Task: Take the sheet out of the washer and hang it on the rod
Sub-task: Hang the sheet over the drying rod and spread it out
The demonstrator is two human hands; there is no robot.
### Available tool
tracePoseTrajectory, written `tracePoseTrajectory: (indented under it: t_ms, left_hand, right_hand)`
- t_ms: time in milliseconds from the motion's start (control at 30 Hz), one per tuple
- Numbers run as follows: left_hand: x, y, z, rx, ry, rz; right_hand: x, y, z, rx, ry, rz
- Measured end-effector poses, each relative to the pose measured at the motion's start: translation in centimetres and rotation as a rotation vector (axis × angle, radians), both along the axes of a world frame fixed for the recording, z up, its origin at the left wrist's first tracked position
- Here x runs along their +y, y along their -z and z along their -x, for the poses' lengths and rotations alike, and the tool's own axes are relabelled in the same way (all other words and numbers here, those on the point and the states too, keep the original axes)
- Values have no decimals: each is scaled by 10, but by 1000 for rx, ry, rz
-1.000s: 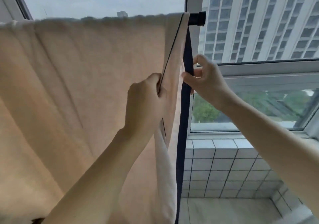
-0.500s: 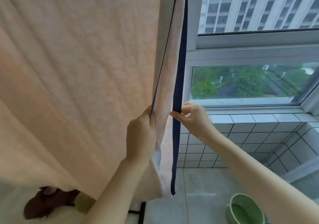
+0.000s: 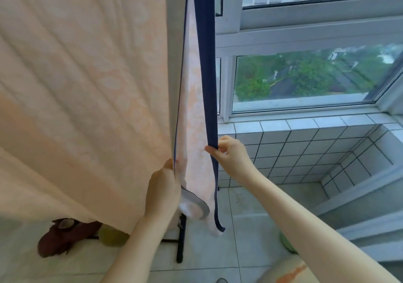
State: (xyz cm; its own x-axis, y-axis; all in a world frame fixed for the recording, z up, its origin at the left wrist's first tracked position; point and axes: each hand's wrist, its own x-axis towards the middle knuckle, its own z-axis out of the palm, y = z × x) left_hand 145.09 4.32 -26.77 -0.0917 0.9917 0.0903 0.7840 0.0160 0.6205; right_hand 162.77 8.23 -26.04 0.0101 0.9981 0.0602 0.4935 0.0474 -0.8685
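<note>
A: Just left of the left grip [image 3: 162,186], falling in one broad peach drop: sheet [image 3: 87,86]. Out of the washer, then?

B: Out, plainly, and draped from somewhere above the frame. Nearly done, at a guess; only tidying of the side edge left.

A: And at the grips?

B: With the left grip, curled round the near layer of that edge, thumb on top. With the right grip [image 3: 232,158], pinching the navy border [image 3: 207,64] between thumb and forefinger, just right of the left grip and a little higher, a strip of pale cloth between.

A: Left to do?

B: Probably drawing both layers flat and even, then letting go. Below both grips, a loose corner dangling, seemingly clear of the floor [image 3: 239,250].

A: Anything hidden?

B: Plenty. No sight of the rod, cut off above the top edge, so no judging how evenly draped. No sight of the washer either. Under the left grip, a dark rack leg [image 3: 181,239], half behind cloth. Further left, a brown lump [image 3: 63,237] on the floor, too blurred to name. Below the right forearm, a green rim [image 3: 287,244], mostly covered.
</note>
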Motion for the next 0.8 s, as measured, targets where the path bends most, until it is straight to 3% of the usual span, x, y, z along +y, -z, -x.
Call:
tracePoseTrajectory:
  t_ms: [300, 567, 800]
  left_hand:
    - [-13, 43, 11, 87, -54, 387]
    - [-8, -2, 5, 74, -10, -47]
    - [-2, 55, -11, 450, 77, 383]
  right_hand:
    - [12, 10, -19, -162, 63, 22]
    - [22, 8, -9, -143, 16, 75]
    - [39, -22, -3, -156, 85, -134]
